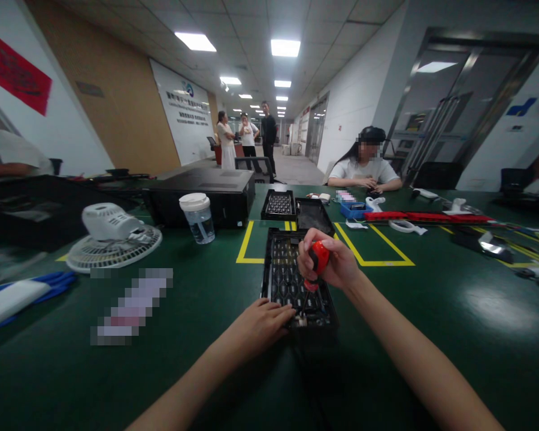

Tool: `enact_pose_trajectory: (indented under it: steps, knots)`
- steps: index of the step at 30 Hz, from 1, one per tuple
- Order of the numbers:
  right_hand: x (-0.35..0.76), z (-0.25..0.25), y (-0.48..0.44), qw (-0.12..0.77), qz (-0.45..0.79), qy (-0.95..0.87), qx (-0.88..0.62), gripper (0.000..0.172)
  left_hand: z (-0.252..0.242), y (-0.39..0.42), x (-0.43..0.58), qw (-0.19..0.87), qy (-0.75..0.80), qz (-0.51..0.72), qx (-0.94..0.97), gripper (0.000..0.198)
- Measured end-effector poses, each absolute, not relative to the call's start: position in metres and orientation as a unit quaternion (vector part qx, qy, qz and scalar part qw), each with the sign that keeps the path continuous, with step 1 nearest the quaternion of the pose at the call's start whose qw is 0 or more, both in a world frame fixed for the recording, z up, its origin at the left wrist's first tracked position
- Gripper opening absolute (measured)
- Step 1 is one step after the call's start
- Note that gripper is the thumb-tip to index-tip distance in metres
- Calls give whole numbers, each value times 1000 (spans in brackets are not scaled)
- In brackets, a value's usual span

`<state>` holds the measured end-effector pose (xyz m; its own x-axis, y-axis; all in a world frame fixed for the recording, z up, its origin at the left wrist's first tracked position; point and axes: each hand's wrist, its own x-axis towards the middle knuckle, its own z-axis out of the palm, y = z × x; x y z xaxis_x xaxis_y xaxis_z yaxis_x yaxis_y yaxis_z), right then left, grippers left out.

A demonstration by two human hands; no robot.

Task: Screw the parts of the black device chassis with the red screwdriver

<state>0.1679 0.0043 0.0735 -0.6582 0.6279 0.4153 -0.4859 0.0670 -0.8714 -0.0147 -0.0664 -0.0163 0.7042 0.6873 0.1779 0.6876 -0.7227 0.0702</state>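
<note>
My right hand (pixel 339 263) grips a screwdriver (pixel 321 258) with a red and black handle, its shaft slanting down. The tip meets the near end of an open black case (pixel 266 272); exactly what it touches is too small to make out. Inside the case sit rows of dark, rounded cells and some small parts and wires. My left hand (pixel 261 323) lies over the near left corner of the case, fingers stretched out and touching its edge. Right behind the case is a black lid-like tray (pixel 313 214), partly hidden by my right hand.
Another open black case (pixel 278 206) holds rows of cells. Leftward are a cup (pixel 196 218), a white fan (pixel 112 236) and a large black box (pixel 197 191). A blue tray (pixel 354 209) and red strip (pixel 426 216) lie right. A person (pixel 366 164) sits opposite.
</note>
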Motion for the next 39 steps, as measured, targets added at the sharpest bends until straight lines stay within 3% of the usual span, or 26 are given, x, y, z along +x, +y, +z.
enact_pose_trajectory:
  steps: [10,39]
  knots:
    - [170,73,3,415,683,-600,-36,11,-17,-66,-15,-1,-373,-95,-923,39]
    - [175,76,6,429,635,-639,-69,13,-17,-66,-13,3,-371,-87,-925,41]
